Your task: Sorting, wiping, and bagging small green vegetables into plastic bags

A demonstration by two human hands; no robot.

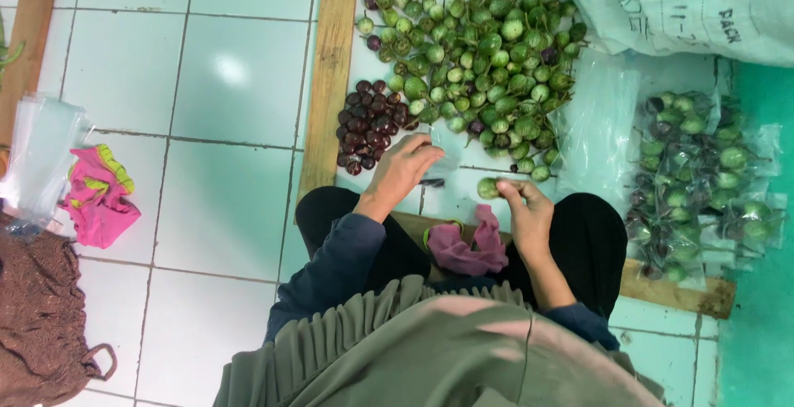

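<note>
A big heap of small round green eggplants (pixel 488 51) lies on the white tiled floor (pixel 207 84) in front of me, with a smaller cluster of dark purple ones (pixel 368 126) at its left. My left hand (pixel 401 171) pinches a small clear plastic bag (pixel 447 155) just below the purple cluster. My right hand (pixel 525 208) holds one green eggplant (pixel 488 188) at its fingertips, beside the bag. A crumpled pink cloth (pixel 467 250) rests on my lap between my knees.
Filled clear bags of eggplants (pixel 703 184) are piled at the right, below a large white sack (pixel 678 2). A wooden strip (pixel 327 76) borders the heap on the left. Further left lie a pink-and-yellow cloth (pixel 99 196), clear plastic bags (pixel 37 155) and a brown knitted bag (pixel 41 316).
</note>
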